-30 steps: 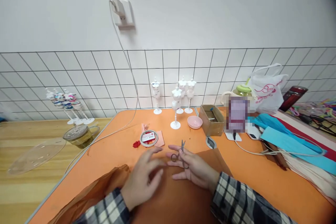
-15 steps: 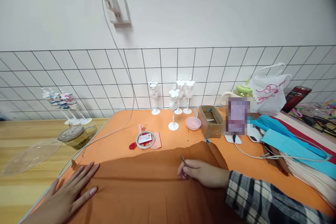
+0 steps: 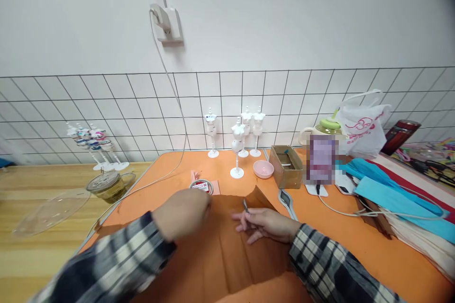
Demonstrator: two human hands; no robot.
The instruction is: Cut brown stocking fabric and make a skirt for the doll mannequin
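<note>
A brown cloth (image 3: 231,255) with creases lies over the orange mat in front of me. My left hand (image 3: 186,213) is above the cloth's far left part, smeared by motion, so its fingers are hard to make out. Pinched between thumb and forefinger of my right hand (image 3: 266,223) is a small, thin metal tool (image 3: 245,206), its tip pointing up and away; its kind does not show. The other fingers of that hand are spread low over the cloth. Just beyond my left hand an embroidery hoop (image 3: 212,188) lies with a red-and-white label (image 3: 201,186), partly hidden.
White mini dress forms (image 3: 237,147) stand near the tiled wall, beside a pink bowl (image 3: 263,169) and cardboard box (image 3: 286,168). A grey strip-like object (image 3: 287,201) lies by the cloth. Left is a lidded glass cup (image 3: 106,187); right, a charging phone (image 3: 322,158) and blue fabric (image 3: 394,199).
My left hand has lifted from the cloth's left side and swung right toward its middle. The cloth has shifted and uncovered the grey object. My right hand's lower fingers have spread.
</note>
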